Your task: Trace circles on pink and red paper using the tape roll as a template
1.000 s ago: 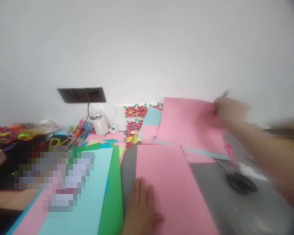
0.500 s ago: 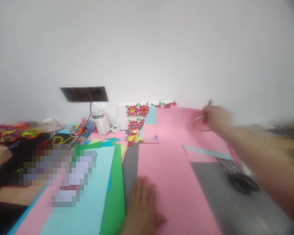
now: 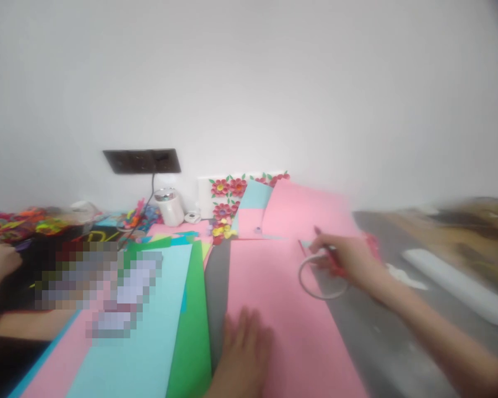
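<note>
My left hand [image 3: 244, 354] lies flat with its fingers stretched out on a long pink paper sheet [image 3: 290, 320]. Over that sheet's right edge, my right hand [image 3: 342, 257] is closed around a thin, pale grey ring [image 3: 302, 284]. A slim dark-red stick like a pen [image 3: 317, 230] also pokes up from its fingers. Motion blurs this hand, so how it grips the two is hard to make out. Behind it, a second pink sheet [image 3: 307, 210] leans up at the back, beside a light-blue and pink piece [image 3: 253, 196].
Light-blue [image 3: 149, 309] and green sheets [image 3: 197, 331] lie to the left. Another person's hand [image 3: 0, 262] is at the far left. A board with red paper flowers [image 3: 222, 188] and a white canister [image 3: 170, 207] stand by the wall. A white roll-like thing [image 3: 456, 284] lies right.
My right hand has come down and nearer from the leaning pink sheet, bringing the ring along. That sheet has shifted and tilts. The dark looped handles on the right no longer show.
</note>
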### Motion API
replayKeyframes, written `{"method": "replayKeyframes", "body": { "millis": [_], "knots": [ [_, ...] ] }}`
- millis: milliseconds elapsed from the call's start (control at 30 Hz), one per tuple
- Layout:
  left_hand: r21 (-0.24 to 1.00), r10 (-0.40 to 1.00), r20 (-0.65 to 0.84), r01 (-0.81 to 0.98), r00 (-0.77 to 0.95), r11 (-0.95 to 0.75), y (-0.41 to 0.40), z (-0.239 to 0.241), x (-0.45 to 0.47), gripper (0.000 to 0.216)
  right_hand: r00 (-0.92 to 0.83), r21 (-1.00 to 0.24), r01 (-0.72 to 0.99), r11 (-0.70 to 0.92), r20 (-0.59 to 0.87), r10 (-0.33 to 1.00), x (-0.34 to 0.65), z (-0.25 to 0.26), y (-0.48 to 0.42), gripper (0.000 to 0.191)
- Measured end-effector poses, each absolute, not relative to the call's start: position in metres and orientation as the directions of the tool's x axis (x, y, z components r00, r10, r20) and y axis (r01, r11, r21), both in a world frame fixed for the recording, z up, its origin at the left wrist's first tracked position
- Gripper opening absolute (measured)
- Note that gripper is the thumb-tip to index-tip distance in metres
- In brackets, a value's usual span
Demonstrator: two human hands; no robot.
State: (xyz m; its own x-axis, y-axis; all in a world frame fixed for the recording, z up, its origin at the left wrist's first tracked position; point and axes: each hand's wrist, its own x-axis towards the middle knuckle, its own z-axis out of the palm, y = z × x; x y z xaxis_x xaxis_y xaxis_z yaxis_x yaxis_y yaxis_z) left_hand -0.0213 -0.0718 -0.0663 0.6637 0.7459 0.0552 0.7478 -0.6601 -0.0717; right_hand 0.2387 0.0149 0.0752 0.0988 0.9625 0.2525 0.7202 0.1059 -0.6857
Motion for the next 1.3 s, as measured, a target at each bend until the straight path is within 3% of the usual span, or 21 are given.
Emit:
{"method": "replayKeyframes", "body": {
  "millis": [133,233,300,500,600,767,1033,1300],
  "knots": [
    [-0.169,0.662,0.134,0.675,0.738,-0.718,-0.078,-0.056,-0.024,0.046,0.014,-0.901,0.434,-0.013,-0.008,1.0,0.218,0.064,0.011,0.006],
    [-0.242,0.637,0.211,0.671,0.741,-0.7,-0.089,-0.061,-0.019,0.04,-0.049,-0.952,0.306,0.002,-0.014,0.999,0.2,0.057,0.02,0.015],
    [-0.234,0.707,0.232,0.744,0.668,-0.626,-0.097,-0.065,-0.013,0.039,-0.1,-0.962,0.269,0.044,0.018,0.995,0.185,0.051,0.028,0.019],
    [-0.134,0.727,0.19,0.751,0.66,-0.646,-0.092,-0.047,-0.011,0.033,-0.016,-0.942,0.264,0.207,0.21,0.978,0.136,0.009,0.058,0.01],
    [-0.051,0.747,0.153,0.76,0.648,-0.648,-0.066,-0.032,-0.011,0.041,0.058,-0.915,0.303,0.267,0.297,0.953,0.124,-0.012,0.068,0.014],
    [-0.296,0.812,0.18,0.818,0.555,-0.493,-0.014,-0.027,0.001,0.046,0.116,-0.871,0.35,0.345,0.406,0.906,0.121,-0.033,0.073,0.025],
    [-0.362,0.825,0.148,0.806,0.546,-0.469,0.026,-0.029,0.011,0.04,0.188,-0.883,0.334,0.331,0.406,0.894,0.123,-0.037,0.073,0.023],
    [-0.298,0.798,0.279,0.838,0.535,-0.457,0.032,-0.047,0.02,0.042,0.231,-0.927,0.292,0.234,0.306,0.924,0.122,-0.036,0.07,0.042]
  ]
}}
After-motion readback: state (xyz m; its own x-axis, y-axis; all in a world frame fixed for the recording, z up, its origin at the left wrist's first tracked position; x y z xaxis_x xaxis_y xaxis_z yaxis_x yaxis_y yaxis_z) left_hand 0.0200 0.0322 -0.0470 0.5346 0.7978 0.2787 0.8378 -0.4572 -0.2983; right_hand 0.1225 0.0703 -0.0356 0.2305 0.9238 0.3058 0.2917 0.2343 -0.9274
